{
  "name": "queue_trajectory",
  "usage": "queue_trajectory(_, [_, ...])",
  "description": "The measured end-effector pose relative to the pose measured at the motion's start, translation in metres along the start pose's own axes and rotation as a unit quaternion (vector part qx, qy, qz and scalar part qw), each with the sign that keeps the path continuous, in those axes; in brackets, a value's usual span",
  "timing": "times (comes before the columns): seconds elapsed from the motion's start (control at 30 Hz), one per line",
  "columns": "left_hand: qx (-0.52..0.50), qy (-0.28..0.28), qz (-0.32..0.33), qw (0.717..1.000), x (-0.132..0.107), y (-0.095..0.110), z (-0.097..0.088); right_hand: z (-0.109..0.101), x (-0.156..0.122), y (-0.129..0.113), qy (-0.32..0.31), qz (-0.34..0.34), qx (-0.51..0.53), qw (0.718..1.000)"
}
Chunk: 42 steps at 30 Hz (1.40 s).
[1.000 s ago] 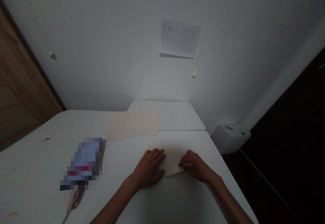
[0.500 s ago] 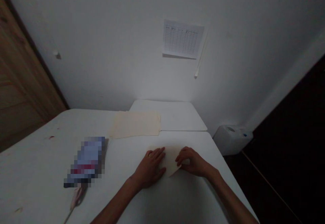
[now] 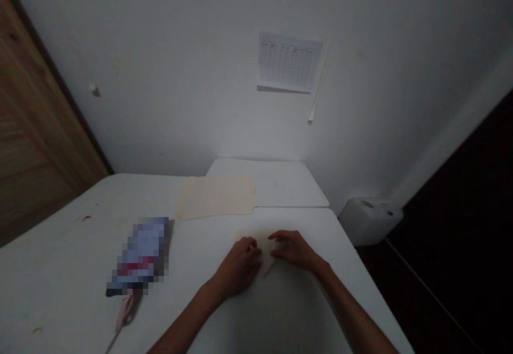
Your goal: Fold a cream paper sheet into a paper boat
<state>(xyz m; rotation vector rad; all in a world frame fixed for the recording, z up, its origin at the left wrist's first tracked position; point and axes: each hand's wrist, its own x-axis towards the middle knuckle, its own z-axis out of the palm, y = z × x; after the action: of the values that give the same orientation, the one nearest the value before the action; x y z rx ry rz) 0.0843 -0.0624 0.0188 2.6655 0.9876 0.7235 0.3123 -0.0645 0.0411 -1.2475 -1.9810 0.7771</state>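
Observation:
A small cream sheet of paper (image 3: 267, 260) lies on the white table, partly covered by my hands, with its right side folded over to the left. My left hand (image 3: 241, 266) rests on its left part, fingers bent and tips at the paper. From the right, my right hand (image 3: 298, 249) holds the folded side, its thumb and forefinger curved around the paper. The fingertips of both hands are close together, and the exact grip is partly hidden in shadow. Beyond them lies a flat stack of larger cream sheets (image 3: 216, 196).
A blurred blue package (image 3: 140, 252) lies left on the white table (image 3: 192, 258), with a pink thing (image 3: 126, 311) below it. A white board or second tabletop (image 3: 280, 185) adjoins the wall. A printed sheet (image 3: 288, 62) hangs there. A white container (image 3: 368, 223) stands beyond the right edge.
My right hand has moved left, bringing the paper's right side over. The fingers of my left hand, flatter before, are now more bent. The view has shifted slightly.

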Motion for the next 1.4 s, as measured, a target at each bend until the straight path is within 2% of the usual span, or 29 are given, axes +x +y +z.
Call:
queue_trajectory(0.23, [-0.033, -0.018, 0.004, 0.999, -0.005, 0.002, -0.012, 0.014, 0.005, 0.013, 0.012, 0.012, -0.023, 1.000])
queue_trajectory(0.67, [-0.015, -0.022, -0.034, 0.999, -0.003, 0.003, -0.005, 0.028, 0.003, 0.032, 0.059, -0.017, -0.065, 0.996])
queue_trajectory(0.97, [0.032, -0.032, -0.005, 0.999, -0.008, 0.002, -0.002, 0.030, 0.001, 0.026, 0.090, -0.022, -0.071, 0.993])
queue_trajectory(1.4, [0.050, -0.029, 0.002, 0.998, -0.009, 0.003, -0.001, 0.040, 0.010, 0.023, 0.132, 0.024, -0.081, 0.988])
